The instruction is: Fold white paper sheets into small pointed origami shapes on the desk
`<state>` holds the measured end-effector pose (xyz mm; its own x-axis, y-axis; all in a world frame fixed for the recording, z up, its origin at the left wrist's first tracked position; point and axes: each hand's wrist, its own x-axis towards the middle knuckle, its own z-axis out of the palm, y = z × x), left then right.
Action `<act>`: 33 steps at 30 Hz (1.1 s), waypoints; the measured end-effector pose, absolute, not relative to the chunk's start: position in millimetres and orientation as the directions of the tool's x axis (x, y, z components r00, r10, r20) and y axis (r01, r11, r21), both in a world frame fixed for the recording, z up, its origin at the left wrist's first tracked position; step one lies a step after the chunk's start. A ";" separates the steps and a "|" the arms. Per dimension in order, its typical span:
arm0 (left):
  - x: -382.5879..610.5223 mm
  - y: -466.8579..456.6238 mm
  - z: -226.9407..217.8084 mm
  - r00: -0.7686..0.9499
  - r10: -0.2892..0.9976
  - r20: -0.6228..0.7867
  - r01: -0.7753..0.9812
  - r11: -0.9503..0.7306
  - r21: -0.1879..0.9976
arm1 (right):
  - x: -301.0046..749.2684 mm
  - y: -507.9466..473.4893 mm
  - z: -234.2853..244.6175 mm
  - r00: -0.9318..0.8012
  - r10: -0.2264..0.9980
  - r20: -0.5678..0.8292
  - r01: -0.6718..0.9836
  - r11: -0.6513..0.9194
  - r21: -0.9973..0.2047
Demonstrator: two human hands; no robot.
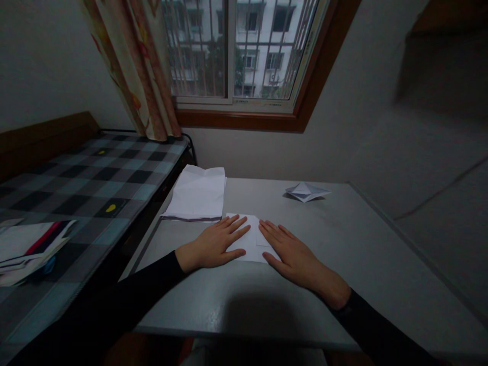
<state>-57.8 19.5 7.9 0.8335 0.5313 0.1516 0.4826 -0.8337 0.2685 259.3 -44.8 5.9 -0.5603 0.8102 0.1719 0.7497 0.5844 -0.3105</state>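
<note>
Partly folded white paper sheet: on table, nearer its left edge than right | left hand, right hand: fingers flat, extended, grasping nothing | sheet under and between both hands, neither nearer; long axis unclear, sides covered

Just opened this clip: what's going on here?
A person at a grey table has both bare hands on a white paper sheet. The left hand lies with fingers spread over the left part of the sheet, and the right hand rests flat on the right part, where a folded flap shows. A stack of white paper lies beyond the left hand, and a folded, boat-like paper shape sits apart, farther back on the right.
</note>
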 end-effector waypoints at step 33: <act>-58.0 17.6 11.2 0.823 0.555 0.122 0.517 -0.821 0.243 | 273.0 -72.6 6.1 -0.568 0.816 0.104 0.793 0.577 -0.195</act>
